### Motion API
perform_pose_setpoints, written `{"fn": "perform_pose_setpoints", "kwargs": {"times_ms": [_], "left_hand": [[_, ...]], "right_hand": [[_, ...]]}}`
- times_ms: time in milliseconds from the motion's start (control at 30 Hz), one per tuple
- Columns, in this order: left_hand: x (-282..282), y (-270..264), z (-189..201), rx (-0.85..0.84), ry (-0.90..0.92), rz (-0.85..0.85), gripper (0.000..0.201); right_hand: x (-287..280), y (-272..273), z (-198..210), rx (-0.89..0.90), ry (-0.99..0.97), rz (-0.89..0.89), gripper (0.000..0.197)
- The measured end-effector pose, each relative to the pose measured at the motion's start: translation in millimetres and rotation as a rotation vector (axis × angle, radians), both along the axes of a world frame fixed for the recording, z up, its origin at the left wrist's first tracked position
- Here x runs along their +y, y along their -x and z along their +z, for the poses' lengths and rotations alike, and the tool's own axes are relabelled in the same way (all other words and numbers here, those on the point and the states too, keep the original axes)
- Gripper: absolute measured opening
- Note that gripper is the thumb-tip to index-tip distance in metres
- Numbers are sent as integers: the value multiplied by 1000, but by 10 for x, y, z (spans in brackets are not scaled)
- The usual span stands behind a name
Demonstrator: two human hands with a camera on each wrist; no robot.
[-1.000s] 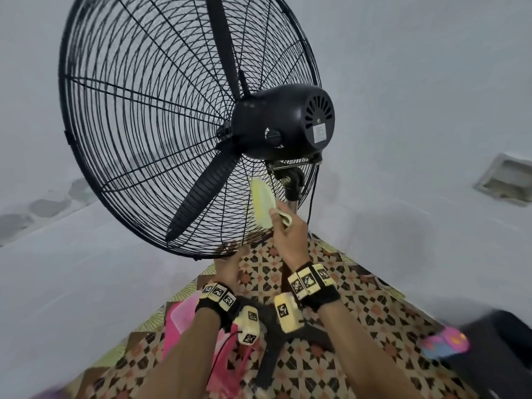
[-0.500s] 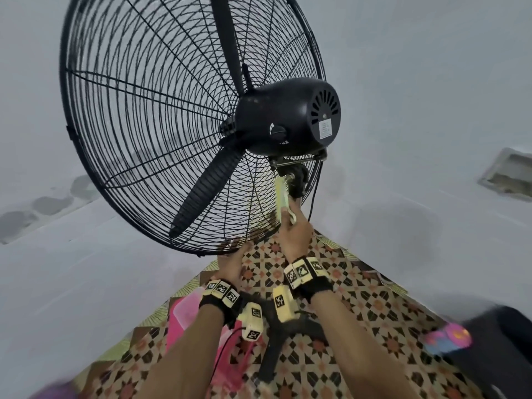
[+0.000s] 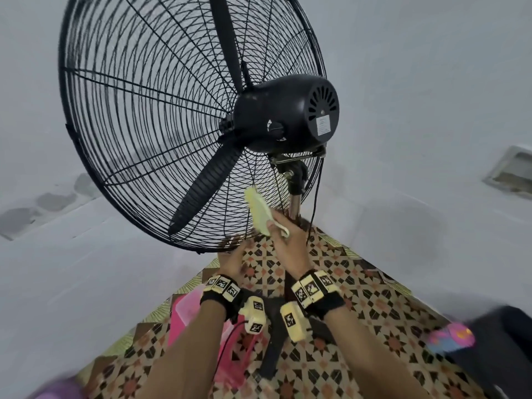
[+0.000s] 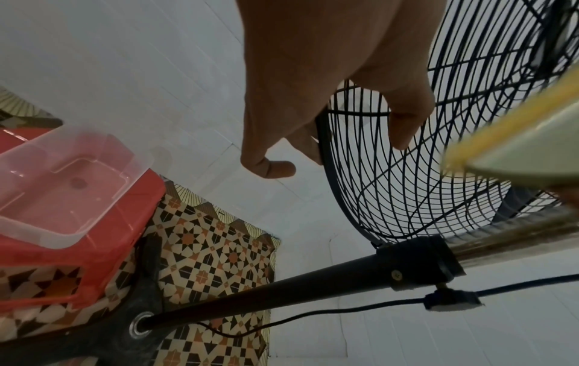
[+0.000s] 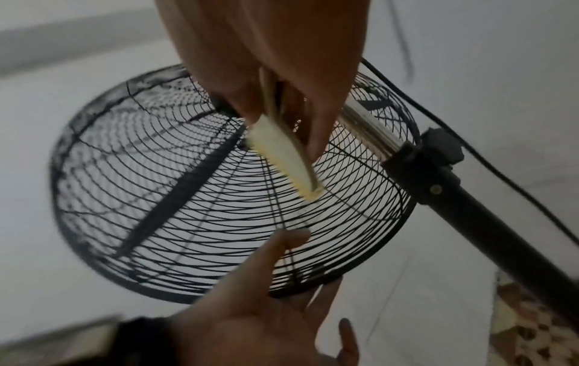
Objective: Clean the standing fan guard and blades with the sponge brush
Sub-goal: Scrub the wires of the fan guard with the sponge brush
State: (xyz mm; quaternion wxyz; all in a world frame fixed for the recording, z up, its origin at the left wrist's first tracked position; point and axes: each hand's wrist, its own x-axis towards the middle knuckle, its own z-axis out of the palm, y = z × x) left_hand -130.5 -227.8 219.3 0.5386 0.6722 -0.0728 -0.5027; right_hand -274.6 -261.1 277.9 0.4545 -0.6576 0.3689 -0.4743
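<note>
From the head view, I judge the job mid-way at most: my right hand (image 3: 288, 240) pinches the handle end of the yellow sponge brush (image 3: 259, 210), whose head lies against the lower rear wires of the fan guard (image 3: 121, 133), just below the motor housing (image 3: 285, 113); the brush's long axis runs up and to the left, head toward the hub, handle back into my palm; I cannot tell from here which wires are already clean, and the blades (image 3: 201, 191) sit inside the closed guard, so I judge them not yet reached; my left hand (image 3: 233, 262) grips the guard's bottom rim.

From the left wrist, my left hand (image 4: 329, 86) curls thumb and fingers round the rim of the guard (image 4: 407, 198); the brush (image 4: 513, 148) crosses the right edge, blurred; the stand pole (image 4: 282, 284) slants below, and a clear plastic tub (image 4: 68, 178) rests on a red stool (image 4: 103, 235).

From the right wrist, my right hand (image 5: 266, 62) nips the brush (image 5: 285, 158) between fingers and thumb; its head points away from the wrist and lies on the guard's wires (image 5: 188, 198), beside the chrome pole (image 5: 369, 133).
</note>
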Motion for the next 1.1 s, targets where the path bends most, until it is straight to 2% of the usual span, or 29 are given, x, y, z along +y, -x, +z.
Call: {"fn": "perform_pose_setpoints", "kwargs": {"times_ms": [67, 133, 200, 233, 300, 367, 400, 467, 533, 567, 600, 667, 733, 767, 800, 867, 933, 1000, 1100], "left_hand": [[4, -15, -38, -13, 18, 21, 24], [27, 12, -26, 1, 2, -19, 38], [15, 25, -36, -2, -2, -57, 39], [9, 23, -42, -6, 5, -67, 35], [3, 8, -19, -11, 12, -45, 30], [19, -17, -34, -46, 25, 32, 46], [19, -28, -44, -58, 33, 49, 55], [33, -17, -23, -38, 22, -2, 57], [36, 13, 0, -21, -13, -109, 48], [36, 25, 4, -28, -13, -110, 46], [18, 26, 1, -48, -7, -80, 49], [5, 12, -7, -47, 10, -39, 49], [27, 8, 0, -14, 36, -45, 29], [37, 3, -10, -3, 45, -39, 27], [45, -3, -14, -9, 51, -30, 36], [57, -11, -31, -13, 54, -33, 62], [95, 3, -8, 53, 104, -21, 69], [136, -14, 18, 144, 184, 1, 62], [187, -86, 40, 144, 269, -10, 52]], "right_hand": [[-35, 59, -17, -32, -33, -4, 41], [-179, 78, 38, 6, -90, -211, 43], [-258, 56, 85, 88, -106, -351, 42], [-236, 34, 85, 112, -96, -348, 42], [-113, 9, 45, 71, -109, -191, 43], [26, 44, -12, 29, -147, 34, 44], [38, 74, -32, 20, -146, 63, 44], [-38, 101, -2, -7, -195, -87, 44], [-138, 93, 57, 38, -265, -302, 44], [-144, 87, 55, 67, -271, -332, 44], [-111, 72, 49, 85, -255, -301, 44], [26, 46, -9, 66, -215, -109, 45], [147, 76, -87, 45, -189, 90, 44], [154, 97, -108, 33, -182, 100, 44], [124, 113, -99, 7, -211, 41, 44], [-10, 125, -48, -38, -300, -177, 44], [-114, 117, 1, 13, -318, -314, 44], [-67, 73, -10, 67, -290, -258, 45], [165, 44, -127, 41, -253, 22, 43]]}}
